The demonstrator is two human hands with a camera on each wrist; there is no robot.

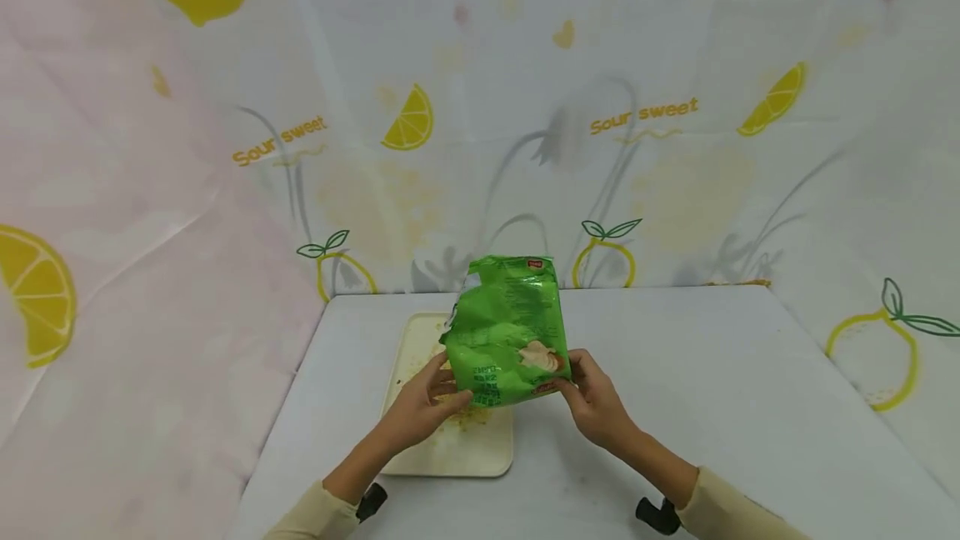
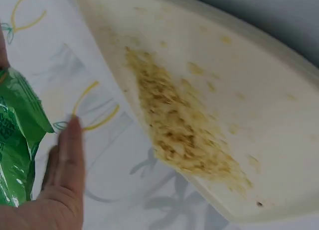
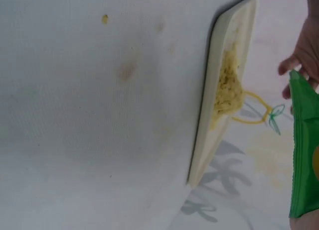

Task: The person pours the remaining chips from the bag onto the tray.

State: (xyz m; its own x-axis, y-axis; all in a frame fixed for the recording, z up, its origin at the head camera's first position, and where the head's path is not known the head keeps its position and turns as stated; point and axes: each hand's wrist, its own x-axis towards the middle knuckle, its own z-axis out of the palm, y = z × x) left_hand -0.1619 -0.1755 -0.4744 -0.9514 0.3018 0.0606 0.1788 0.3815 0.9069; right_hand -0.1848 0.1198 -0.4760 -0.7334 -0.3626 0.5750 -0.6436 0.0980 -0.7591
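A green snack bag, printed with small text and a picture, is held up above the table and the tray. My right hand pinches its lower right corner, thumb in front. At the lower left corner is my left hand, thumb by the bag's front and fingers extended. In the left wrist view the left hand's fingers are straight, with a gap beside the bag. Beneath, a cream tray bears a heap of yellowish-brown crumbs. The bag covers part of the tray in the head view.
A white table lies under everything, with a small yellow crumb on it. Behind and at the sides hangs a lemon-printed cloth. Black wrist mounts sit by both sleeves.
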